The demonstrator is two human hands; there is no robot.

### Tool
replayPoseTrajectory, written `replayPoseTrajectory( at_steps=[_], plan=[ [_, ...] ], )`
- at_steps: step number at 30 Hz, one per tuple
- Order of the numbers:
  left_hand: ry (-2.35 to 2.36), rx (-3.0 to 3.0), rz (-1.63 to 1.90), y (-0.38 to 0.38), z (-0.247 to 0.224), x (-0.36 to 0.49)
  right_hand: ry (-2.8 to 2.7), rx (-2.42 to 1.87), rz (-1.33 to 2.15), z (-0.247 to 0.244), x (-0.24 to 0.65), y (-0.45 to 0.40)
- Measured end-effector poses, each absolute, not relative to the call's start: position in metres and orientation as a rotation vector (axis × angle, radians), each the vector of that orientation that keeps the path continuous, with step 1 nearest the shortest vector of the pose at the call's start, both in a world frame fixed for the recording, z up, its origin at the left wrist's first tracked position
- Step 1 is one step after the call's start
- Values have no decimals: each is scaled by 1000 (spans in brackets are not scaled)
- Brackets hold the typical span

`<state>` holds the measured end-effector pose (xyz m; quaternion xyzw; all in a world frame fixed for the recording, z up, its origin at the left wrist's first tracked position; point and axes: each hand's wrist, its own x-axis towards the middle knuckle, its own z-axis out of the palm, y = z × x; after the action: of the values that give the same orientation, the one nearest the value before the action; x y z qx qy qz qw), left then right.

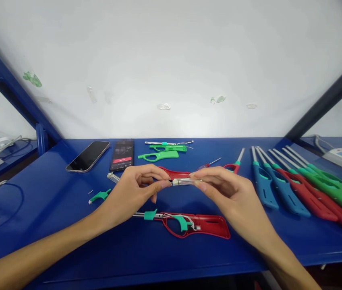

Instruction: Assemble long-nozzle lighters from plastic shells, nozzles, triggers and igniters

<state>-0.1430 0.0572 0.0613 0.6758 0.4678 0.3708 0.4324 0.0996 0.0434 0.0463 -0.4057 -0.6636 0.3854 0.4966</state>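
Note:
My right hand [228,187] pinches a clear fuel tank [184,182] with a whitish end, holding it level above the table. At that whitish end, my left hand [142,183] has thumb and fingers closed on something too small to make out. Below them lies a red lighter half-shell [216,225], its inside facing up, with a metal tube, white wires and a green trigger [182,222] in it. Another red half-shell [175,173] lies just behind the tank, partly covered by my hands. A loose green trigger piece [100,196] rests left of my left forearm.
Several long-nosed lighters in blue [264,185], red [306,193] and green [336,189] lie along the right. Green lighter parts [161,155] and two phones [88,156] lie at the back of the blue table [68,225]. A screwdriver [213,162] lies behind my right hand.

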Motion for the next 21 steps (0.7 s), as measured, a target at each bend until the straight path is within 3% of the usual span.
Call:
replayPoseTrajectory(
  at_steps=[21],
  plan=[
    [1085, 1674, 946, 57, 58, -145, -1722, -976, 793, 41, 99, 44]
  ],
)
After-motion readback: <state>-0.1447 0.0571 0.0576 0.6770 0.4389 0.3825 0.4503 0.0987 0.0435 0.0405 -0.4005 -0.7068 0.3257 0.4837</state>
